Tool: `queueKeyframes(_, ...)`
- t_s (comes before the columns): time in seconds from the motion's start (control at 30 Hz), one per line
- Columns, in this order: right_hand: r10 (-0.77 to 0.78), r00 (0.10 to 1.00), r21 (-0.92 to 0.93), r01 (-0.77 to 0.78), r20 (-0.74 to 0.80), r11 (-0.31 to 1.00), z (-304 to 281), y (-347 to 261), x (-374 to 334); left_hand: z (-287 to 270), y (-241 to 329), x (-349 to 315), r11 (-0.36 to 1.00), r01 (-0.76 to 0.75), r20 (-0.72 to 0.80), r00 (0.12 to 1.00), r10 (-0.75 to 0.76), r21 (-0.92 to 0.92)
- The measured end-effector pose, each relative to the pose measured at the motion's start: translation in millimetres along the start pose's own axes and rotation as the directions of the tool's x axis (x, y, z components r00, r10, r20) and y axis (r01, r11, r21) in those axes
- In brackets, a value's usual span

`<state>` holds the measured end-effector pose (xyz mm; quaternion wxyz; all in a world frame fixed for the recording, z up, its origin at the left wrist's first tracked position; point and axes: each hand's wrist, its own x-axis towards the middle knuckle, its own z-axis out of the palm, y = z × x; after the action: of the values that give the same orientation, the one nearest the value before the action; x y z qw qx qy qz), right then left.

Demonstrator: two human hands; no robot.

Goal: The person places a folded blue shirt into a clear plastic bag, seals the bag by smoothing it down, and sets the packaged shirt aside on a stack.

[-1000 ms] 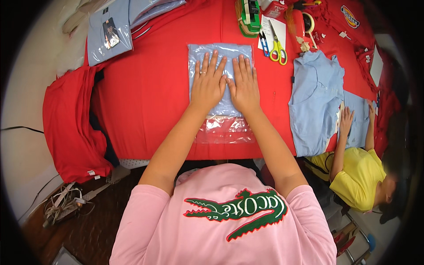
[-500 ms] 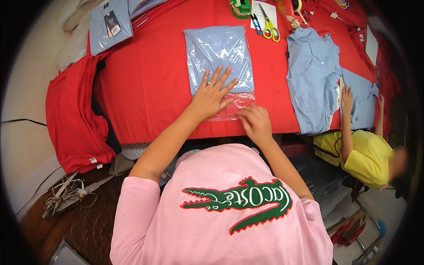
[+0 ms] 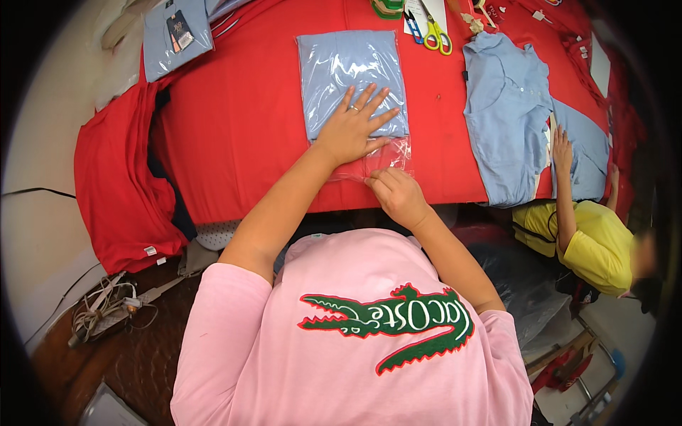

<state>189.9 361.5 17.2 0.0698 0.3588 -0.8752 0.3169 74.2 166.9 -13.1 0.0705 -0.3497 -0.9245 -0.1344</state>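
Observation:
A folded light blue shirt (image 3: 348,64) lies inside a clear plastic bag (image 3: 395,152) on the red-covered table. My left hand (image 3: 353,130) rests flat on the lower part of the bagged shirt, fingers spread, a ring on one of them. Just below it and to the right, my right hand (image 3: 396,197) is closed in a pinch at the bag's near edge, where the empty clear flap reaches past the shirt.
Yellow-handled scissors (image 3: 436,37) and blue thread snips (image 3: 413,27) lie at the back beside a green tape dispenser (image 3: 388,7). An unfolded blue shirt (image 3: 506,113) lies rightward, under a co-worker's hand (image 3: 562,153). Red garments (image 3: 128,184) hang over the left edge.
My left hand has slid right across the bag. My right hand has shifted left along the flap's edge and pinches it. The whole scene sits slightly higher in view.

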Motion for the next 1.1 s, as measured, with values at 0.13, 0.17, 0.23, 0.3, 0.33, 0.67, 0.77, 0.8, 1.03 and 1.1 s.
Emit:
queueKeyframes(0.13,-0.12,0.992,-0.002,0.12,0.033,0.993,-1.6,-2.4,-17.9,-0.4,-4.4,0.8,1.0,0.001,-0.003,1.0,-0.001,0.015)
queueKeyframes(0.17,-0.144,0.988,0.022,0.143,0.054,0.989,-0.2,-1.2,-24.6,0.2,-3.7,1.0,1.0,0.006,-0.002,1.0,-0.006,0.013)
queueKeyframes(0.23,-0.07,0.991,-0.046,0.076,0.116,0.996,3.3,2.8,-27.8,0.8,-2.4,1.1,1.0,0.015,-0.002,1.0,-0.015,0.02)
queueKeyframes(0.3,0.023,0.994,-0.056,-0.017,0.111,0.998,4.8,1.6,-25.8,0.9,-1.4,1.5,0.999,0.024,-0.001,1.0,-0.024,0.038)
queueKeyframes(0.33,0.077,0.993,-0.022,-0.075,0.084,0.997,1.3,-6.5,-15.2,1.8,-1.3,0.4,0.999,0.027,0.002,1.0,-0.028,0.037)
queueKeyframes(0.67,0.044,0.999,-0.052,-0.043,0.004,0.998,38.7,-5.0,38.9,7.7,-1.9,-0.4,0.998,0.014,0.001,1.0,-0.014,0.056)
queueKeyframes(0.77,0.086,0.993,0.067,-0.091,0.082,0.994,35.3,-7.0,23.7,6.2,-1.9,0.1,0.998,0.025,0.019,0.999,-0.027,0.06)
queueKeyframes(0.8,0.181,0.981,0.129,-0.189,0.069,0.973,33.2,-12.2,17.1,5.7,-1.7,0.2,0.998,0.03,0.027,0.999,-0.032,0.057)
queueKeyframes(1.03,0.318,0.948,0.193,-0.318,0.032,0.928,19.9,-23.1,20.3,6.2,-2.1,-0.7,0.999,0.025,0.002,1.0,-0.025,0.044)
queueKeyframes(1.1,0.185,0.982,0.091,-0.182,-0.029,0.979,28.5,-21.5,31.7,8.6,-2.5,-0.7,0.999,0.021,-0.007,1.0,-0.021,0.03)
